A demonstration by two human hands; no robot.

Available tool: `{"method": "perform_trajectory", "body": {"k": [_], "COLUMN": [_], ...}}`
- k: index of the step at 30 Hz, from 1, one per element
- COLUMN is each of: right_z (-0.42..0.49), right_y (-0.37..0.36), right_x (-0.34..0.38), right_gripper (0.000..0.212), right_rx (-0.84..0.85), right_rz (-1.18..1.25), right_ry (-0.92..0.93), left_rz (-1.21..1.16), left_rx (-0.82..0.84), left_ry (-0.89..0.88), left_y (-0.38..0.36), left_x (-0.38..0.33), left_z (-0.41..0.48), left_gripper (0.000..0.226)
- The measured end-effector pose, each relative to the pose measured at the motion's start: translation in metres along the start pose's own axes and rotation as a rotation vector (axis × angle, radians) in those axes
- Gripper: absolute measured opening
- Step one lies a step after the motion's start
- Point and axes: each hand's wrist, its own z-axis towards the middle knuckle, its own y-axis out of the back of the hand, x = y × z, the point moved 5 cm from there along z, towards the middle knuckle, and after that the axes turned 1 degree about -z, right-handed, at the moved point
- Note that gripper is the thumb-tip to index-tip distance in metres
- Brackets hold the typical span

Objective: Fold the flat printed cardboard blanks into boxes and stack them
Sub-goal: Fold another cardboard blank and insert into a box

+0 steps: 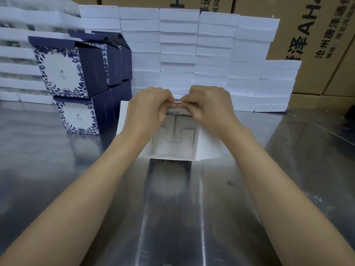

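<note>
A half-formed box [173, 140] stands on the steel table, its open mouth facing me and its white inside and locked bottom flaps showing. White side flaps spread out to the left and right. My left hand [148, 110] and my right hand [210, 106] meet at the box's top far edge, and both pinch the blue-printed top flap between thumbs and fingers. To the left stand folded blue-and-white floral boxes [76, 73] stacked two high, with further dark boxes behind them.
White foam blocks [211, 54] are stacked in a wall along the back of the steel table [172, 217]. Brown shipping cartons [317, 45] with black print stand behind and to the right. More white blocks sit at the far left.
</note>
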Motion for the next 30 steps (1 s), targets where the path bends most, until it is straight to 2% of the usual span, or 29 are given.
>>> {"method": "perform_trajectory", "body": {"k": [3,5,7,10,12,14,16,19,23,27,29,30], "right_z": [0.0,-0.001,-0.005,-0.014,-0.02,-0.028,-0.037,-0.044,-0.043,-0.032,-0.028,-0.027], "right_y": [-0.002,-0.007,-0.01,-0.012,-0.016,-0.028,-0.042,-0.057,-0.059,-0.048,-0.049,-0.052], "right_x": [-0.016,-0.031,-0.043,-0.059,-0.071,-0.085,-0.091,-0.093,-0.1,-0.092,-0.081,-0.076], "right_gripper": [0.012,0.008,0.015,0.026,0.035,0.053,0.067,0.057,0.043,0.008,0.011,0.019], "right_rx": [0.032,0.06,0.057,-0.004,-0.052,0.006,0.09,0.047,-0.073,-0.12,-0.053,-0.006], "right_rz": [0.252,0.456,0.533,0.55,0.549,0.586,0.74,1.061,1.222,1.327,1.336,1.337], "right_ry": [-0.192,-0.327,-0.404,-0.509,-0.628,-0.83,-1.034,-1.176,-1.15,-1.071,-1.019,-0.991], "left_rz": [-0.114,-0.196,-0.225,-0.195,-0.214,-0.429,-0.683,-0.811,-0.826,-0.806,-0.794,-0.754], "left_rx": [0.004,-0.04,-0.115,-0.172,-0.068,0.041,0.112,0.129,0.057,-0.06,-0.04,-0.015], "left_ry": [0.088,0.204,0.323,0.528,0.743,0.947,1.073,1.063,1.001,0.755,0.629,0.562], "left_y": [0.001,0.003,0.007,0.011,0.004,-0.01,-0.024,-0.035,-0.038,-0.034,-0.034,-0.035], "left_x": [0.005,0.015,0.028,0.055,0.078,0.089,0.087,0.082,0.078,0.064,0.058,0.055], "left_z": [0.0,-0.002,-0.005,-0.011,-0.019,-0.029,-0.037,-0.04,-0.039,-0.031,-0.029,-0.029], "left_gripper": [0.012,0.021,0.034,0.043,0.042,0.028,0.018,0.014,0.02,0.024,0.031,0.034]}}
